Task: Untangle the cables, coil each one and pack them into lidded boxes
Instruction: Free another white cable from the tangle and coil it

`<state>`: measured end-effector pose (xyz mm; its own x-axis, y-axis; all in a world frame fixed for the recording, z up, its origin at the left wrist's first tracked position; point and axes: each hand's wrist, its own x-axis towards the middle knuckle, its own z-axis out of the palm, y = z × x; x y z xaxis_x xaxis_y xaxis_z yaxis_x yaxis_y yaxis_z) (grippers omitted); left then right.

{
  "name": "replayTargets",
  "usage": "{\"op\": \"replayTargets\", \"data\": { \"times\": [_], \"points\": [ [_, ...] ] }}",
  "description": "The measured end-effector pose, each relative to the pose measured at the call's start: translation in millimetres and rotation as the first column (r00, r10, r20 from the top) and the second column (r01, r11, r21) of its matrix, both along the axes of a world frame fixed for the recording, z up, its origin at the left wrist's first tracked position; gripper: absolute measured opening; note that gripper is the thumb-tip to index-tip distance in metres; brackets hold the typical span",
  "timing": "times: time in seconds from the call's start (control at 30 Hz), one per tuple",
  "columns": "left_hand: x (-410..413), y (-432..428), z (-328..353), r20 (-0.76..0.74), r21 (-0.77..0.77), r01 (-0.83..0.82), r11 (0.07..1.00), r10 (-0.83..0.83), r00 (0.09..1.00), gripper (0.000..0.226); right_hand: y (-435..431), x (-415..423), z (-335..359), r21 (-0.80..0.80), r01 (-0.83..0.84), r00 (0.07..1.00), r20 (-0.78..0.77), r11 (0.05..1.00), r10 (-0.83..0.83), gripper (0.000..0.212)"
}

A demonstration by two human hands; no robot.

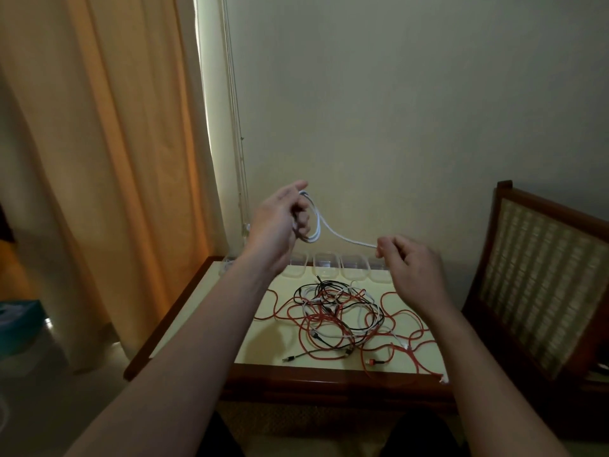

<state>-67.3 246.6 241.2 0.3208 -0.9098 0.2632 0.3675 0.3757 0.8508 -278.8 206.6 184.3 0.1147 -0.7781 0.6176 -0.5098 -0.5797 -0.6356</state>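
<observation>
L hand [280, 219] grips looped white cable [333, 231]; R hand [408, 265] pinches its end.

A tangle of cables [342, 318] covers the table's [260, 347] middle and right, leaving its left strip open. A row of clear boxes [326, 268] lines the back edge (against the wall [395, 127]), and a chair [540, 275] crowds the right side.

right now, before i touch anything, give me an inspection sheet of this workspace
surface: pale table top, dark wood rim
job's things: white cable partly coiled, held above the table; clear boxes in a row at the far edge
clutter: nothing seen
grippers: left hand grips the coil; right hand pinches the cable's free run
cables: red, black and white tangle on the table
surroundings: curtain left, wall behind, wooden chair right
</observation>
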Motion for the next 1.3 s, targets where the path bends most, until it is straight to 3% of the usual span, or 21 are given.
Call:
{"op": "replayTargets", "data": {
  "times": [0.13, 0.27, 0.43, 0.5, 0.63, 0.73, 0.87, 1.03, 1.2, 1.3],
  "points": [
    [-27, 5, -7, 0.338, -0.007, -0.078, 0.997, 0.076, 0.938, 0.031, 10, 13, 2, -0.079, -0.064, 0.996, -0.060, 0.995, 0.059, 0.039],
    [-41, 0, -20, 0.612, -0.025, -0.114, 0.993, 0.105, 0.784, 0.032, 18, 24, 9, -0.130, -0.137, 0.990, -0.037, 0.982, 0.133, 0.035],
    [-43, -1, -27, 0.751, 0.057, -0.077, 0.995, 0.008, 0.660, 0.029, 17, 26, 15, -0.111, -0.162, 0.987, -0.029, 0.981, 0.160, 0.040],
    [-42, 0, -25, 0.657, 0.137, -0.023, 0.990, -0.073, 0.751, 0.029, 17, 23, 15, -0.085, -0.126, 0.991, 0.030, 0.988, 0.129, 0.041],
    [-38, 7, -16, 0.318, 0.227, 0.200, 0.953, -0.267, 0.910, 0.028, 12, 19, 13, -0.001, -0.040, 0.994, 0.101, 0.999, 0.039, 0.038],
    [-38, 9, -12, 0.130, 0.214, 0.341, 0.915, -0.372, 0.919, 0.028, 16, 22, 13, 0.055, -0.077, 0.993, 0.098, 0.996, 0.071, 0.039],
    [-37, 10, -9, -0.069, 0.169, 0.503, 0.848, -0.499, 0.864, 0.027, 23, 30, 19, 0.104, -0.179, 0.973, 0.167, 0.978, 0.160, 0.038],
    [-35, 13, -10, -0.089, 0.158, 0.547, 0.822, -0.540, 0.837, 0.027, 24, 33, 20, 0.090, -0.221, 0.965, 0.167, 0.971, 0.204, 0.039],
    [-42, 14, -15, 0.104, 0.125, 0.420, 0.899, -0.433, 0.896, 0.015, 27, 35, 23, 0.095, -0.197, 0.973, 0.141, 0.976, 0.183, 0.050],
    [-40, 12, -17, 0.111, 0.120, 0.389, 0.913, -0.402, 0.909, 0.015, 24, 34, 22, 0.145, -0.234, 0.964, 0.163, 0.961, 0.210, 0.051]
  ]
}}
